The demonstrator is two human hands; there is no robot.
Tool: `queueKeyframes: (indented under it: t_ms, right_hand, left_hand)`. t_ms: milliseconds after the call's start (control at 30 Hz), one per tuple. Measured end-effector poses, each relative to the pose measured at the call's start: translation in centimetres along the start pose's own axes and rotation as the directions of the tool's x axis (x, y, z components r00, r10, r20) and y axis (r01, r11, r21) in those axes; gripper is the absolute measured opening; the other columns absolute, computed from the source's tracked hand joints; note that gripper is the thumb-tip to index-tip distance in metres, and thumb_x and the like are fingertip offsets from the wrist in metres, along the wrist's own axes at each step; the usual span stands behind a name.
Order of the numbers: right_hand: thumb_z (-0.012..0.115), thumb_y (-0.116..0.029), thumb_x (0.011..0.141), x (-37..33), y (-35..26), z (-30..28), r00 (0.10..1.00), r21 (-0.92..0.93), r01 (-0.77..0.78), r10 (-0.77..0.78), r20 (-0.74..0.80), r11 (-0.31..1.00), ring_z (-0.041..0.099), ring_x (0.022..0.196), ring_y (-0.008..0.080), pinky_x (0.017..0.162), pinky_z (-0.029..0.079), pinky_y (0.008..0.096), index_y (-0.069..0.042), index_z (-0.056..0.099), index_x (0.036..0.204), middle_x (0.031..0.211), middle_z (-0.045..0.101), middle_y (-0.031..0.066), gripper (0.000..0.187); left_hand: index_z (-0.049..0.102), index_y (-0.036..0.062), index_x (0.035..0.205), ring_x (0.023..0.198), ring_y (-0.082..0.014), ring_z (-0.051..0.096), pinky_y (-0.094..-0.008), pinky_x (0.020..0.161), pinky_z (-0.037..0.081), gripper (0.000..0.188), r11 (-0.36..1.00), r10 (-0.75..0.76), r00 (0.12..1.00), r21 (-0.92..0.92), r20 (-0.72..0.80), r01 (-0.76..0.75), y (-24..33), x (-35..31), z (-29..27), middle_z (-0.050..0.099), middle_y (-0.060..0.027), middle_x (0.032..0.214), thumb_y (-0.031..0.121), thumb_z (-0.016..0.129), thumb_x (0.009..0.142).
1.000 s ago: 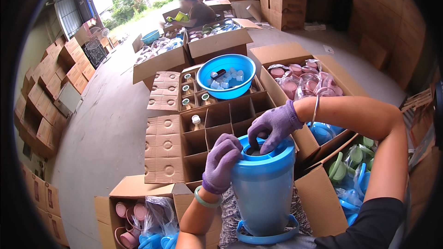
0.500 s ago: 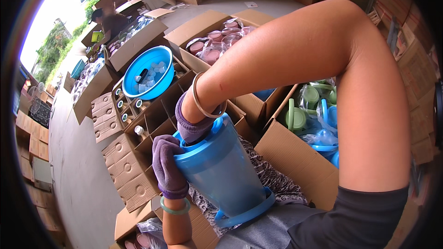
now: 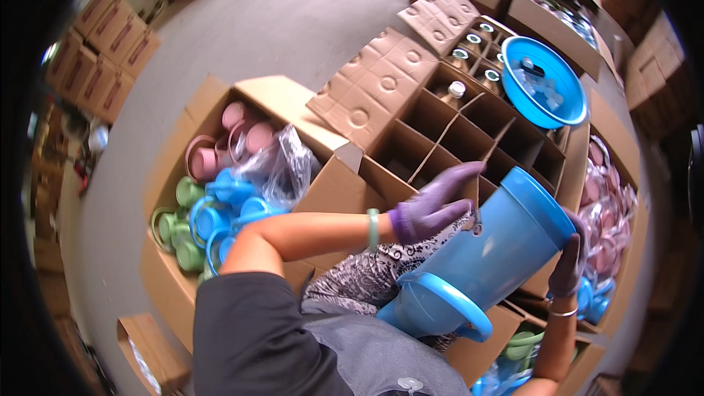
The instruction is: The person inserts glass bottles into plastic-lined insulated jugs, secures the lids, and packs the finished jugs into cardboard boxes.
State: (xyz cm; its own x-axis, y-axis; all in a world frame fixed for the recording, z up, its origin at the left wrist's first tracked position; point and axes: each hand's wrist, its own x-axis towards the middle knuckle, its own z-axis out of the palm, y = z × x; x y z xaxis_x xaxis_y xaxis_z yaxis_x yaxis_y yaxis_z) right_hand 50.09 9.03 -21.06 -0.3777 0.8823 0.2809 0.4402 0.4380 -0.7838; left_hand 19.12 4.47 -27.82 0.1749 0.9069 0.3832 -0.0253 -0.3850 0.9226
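Blue bucket (image 3: 488, 249) tilts; right grip (image 3: 571, 260) seemingly clasps it, partly hidden; left grip (image 3: 433, 213) spread.

Warehouse | stacked cartons (image 3: 103, 59) | open goods-filled box (image 3: 170, 290) | grey floor (image 3: 279, 22)

Right grip (image 3: 570, 260) touches, perhaps holds, the tilted blue bucket (image 3: 493, 246).

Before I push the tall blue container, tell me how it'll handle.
The tall blue container looks stiff, its wall smoothly curved without visible dents; the tilted, round body could roll; its smooth, glossy surface may be slippery.
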Motion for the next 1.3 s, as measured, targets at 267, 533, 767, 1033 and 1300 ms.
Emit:
queueKeyframes:
  t_ms: [267, 533, 767, 1033, 1300]
  right_hand:
    - [0.027, -0.044, 0.106, -2.7, 4.6, -1.8, 0.986, 0.119, -0.034, 0.053, -0.16, 0.992, 0.056, 0.107, 0.0219, 0.097, 0.042, 0.0356, 0.004, 0.057, 0.118, 0.115, 0.06, 0.0139, 0.059]
    - [0.036, -0.038, 0.106, 3.2, 3.1, -1.3, 0.991, 0.133, -0.044, 0.026, 0.134, 0.99, 0.059, 0.099, 0.0186, 0.089, 0.047, 0.031, 0.003, 0.057, 0.118, 0.11, 0.062, 0.0123, 0.048]
    - [0.069, -0.051, 0.086, 13.0, -8.1, 3.7, 0.94, 0.053, -0.131, 0.107, 0.325, 0.99, 0.057, 0.118, 0.026, 0.1, 0.045, 0.0373, 0.002, 0.044, 0.142, 0.133, 0.055, 0.0218, 0.081]
    - [0.065, -0.036, 0.081, 23.0, 1.8, 6.8, 0.814, -0.413, -0.329, 0.476, 0.331, 0.849, 0.067, 0.066, 0.02, 0.061, 0.055, 0.0318, 0.002, 0.071, 0.092, 0.08, 0.07, 0.0104, 0.04]
    - [0.067, -0.032, 0.08, 14.0, 20.1, 0.7, 0.818, -0.672, -0.456, 0.572, -0.058, 0.583, 0.069, 0.096, 0.0341, 0.086, 0.053, 0.0419, -0.005, 0.074, 0.101, 0.102, 0.071, 0.0201, 0.035]
  left_hand:
    - [0.038, 0.0203, 0.148, 0.147, -0.0407, 0.016, -0.0655, 0.113, 0.007, 0.078, -0.178, 0.276, 0.896, 0.898, -0.348, 0.403, -2.1, -16.8, -23.7, 0.021, -0.0209, 0.157, 0.008, 0.062, 0.075]
    - [0.067, 0.01, 0.098, 0.091, -0.032, 0.067, -0.0423, 0.084, 0.051, 0.022, 0.288, -0.508, 0.86, 0.933, -0.043, 0.217, -3.0, -3.7, -25.4, 0.07, -0.0139, 0.094, 0.028, 0.058, 0.09]
    - [0.068, 0.0006, 0.081, 0.063, -0.0257, 0.067, -0.0387, 0.064, 0.053, 0.033, 0.309, -0.597, 0.789, 0.865, -0.147, 0.395, 1.9, 18.0, -13.3, 0.068, -0.0124, 0.069, 0.029, 0.053, 0.088]
    - [0.064, 0.004, 0.101, 0.075, -0.0163, 0.062, -0.03, 0.068, 0.05, 0.019, 0.903, -0.414, 0.904, 0.174, 0.102, 0.394, 5.2, 28.3, -4.6, 0.064, -0.0042, 0.083, 0.018, 0.053, 0.097]
    - [0.069, 0.0031, 0.089, 0.065, -0.0089, 0.058, -0.0287, 0.057, 0.046, 0.03, 0.573, 0.094, 0.888, 0.705, 0.45, -0.418, -9.3, 21.4, -3.9, 0.062, 0.0017, 0.072, 0.031, 0.061, 0.096]
